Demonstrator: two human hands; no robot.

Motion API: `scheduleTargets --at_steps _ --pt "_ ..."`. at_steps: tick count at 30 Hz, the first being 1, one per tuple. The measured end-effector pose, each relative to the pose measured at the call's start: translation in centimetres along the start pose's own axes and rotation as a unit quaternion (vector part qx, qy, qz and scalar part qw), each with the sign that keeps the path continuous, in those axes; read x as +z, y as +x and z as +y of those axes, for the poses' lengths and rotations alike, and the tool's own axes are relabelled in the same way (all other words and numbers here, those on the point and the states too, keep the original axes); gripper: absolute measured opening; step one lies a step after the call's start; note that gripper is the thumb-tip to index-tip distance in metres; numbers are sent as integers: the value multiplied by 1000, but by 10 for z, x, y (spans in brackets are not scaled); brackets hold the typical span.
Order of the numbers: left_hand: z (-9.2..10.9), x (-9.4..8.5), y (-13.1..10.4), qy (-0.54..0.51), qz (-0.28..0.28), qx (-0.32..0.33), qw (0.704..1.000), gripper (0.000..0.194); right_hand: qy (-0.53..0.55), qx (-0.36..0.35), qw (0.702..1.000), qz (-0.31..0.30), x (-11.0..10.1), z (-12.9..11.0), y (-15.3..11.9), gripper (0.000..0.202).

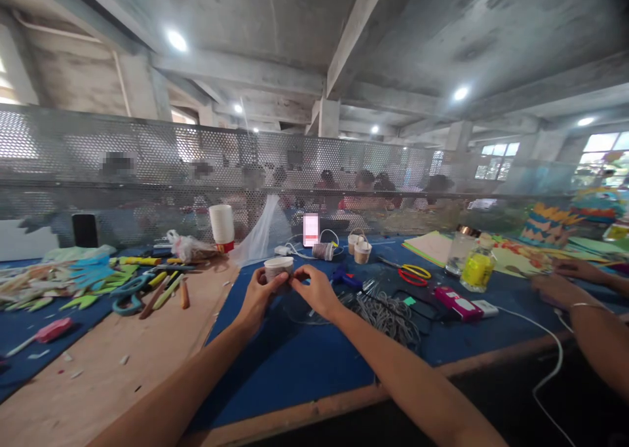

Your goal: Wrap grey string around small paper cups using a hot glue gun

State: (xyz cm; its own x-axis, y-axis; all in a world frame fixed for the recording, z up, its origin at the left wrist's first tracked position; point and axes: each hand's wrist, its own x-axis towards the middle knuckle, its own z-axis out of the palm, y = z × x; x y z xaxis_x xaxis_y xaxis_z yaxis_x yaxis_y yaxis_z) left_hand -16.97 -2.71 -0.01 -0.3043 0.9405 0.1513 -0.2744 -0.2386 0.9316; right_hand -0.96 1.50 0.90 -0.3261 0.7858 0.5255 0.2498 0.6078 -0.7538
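A small white paper cup (278, 264), its lower side wrapped in something greyish, is held in my left hand (256, 297) above the blue table mat. My right hand (317, 292) is closed in a pinch against the cup's right side; what lies between its fingertips is too small to make out. To the right of my hands sits a loose heap of grey cord (393, 319). Behind that lies a blue glue gun (346, 277). Two small cups with handles, like little baskets (362, 251), stand farther back near a toppled wrapped cup (323, 251).
Red-and-yellow scissors (413, 275), a yellow liquid bottle (478, 267) and a magenta box (458, 303) lie rightward. A co-worker's hands (565, 290) are at far right. Leftward are stacked cups (221, 224), blue-handled scissors (128, 295) and craft sticks. A lit phone (311, 229) stands behind.
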Motion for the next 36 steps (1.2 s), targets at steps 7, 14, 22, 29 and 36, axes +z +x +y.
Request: scheduleTargets --at_steps 7,14,22,29,36 --pt "0 0 1 -14 -8 -4 1000 60 48 1 999 24 -6 1 1 16" --pt "-2 1 1 -25 -31 -5 999 60 81 -3 996 42 -8 6 4 21" --pt "-3 -1 1 -28 -53 -5 998 57 112 -11 992 58 -8 11 6 23" --pt "-3 0 1 -20 -60 -8 998 55 108 -9 992 61 -10 9 6 21" --pt "-2 0 -1 -23 -65 -13 998 56 105 -7 993 59 -11 8 6 20"
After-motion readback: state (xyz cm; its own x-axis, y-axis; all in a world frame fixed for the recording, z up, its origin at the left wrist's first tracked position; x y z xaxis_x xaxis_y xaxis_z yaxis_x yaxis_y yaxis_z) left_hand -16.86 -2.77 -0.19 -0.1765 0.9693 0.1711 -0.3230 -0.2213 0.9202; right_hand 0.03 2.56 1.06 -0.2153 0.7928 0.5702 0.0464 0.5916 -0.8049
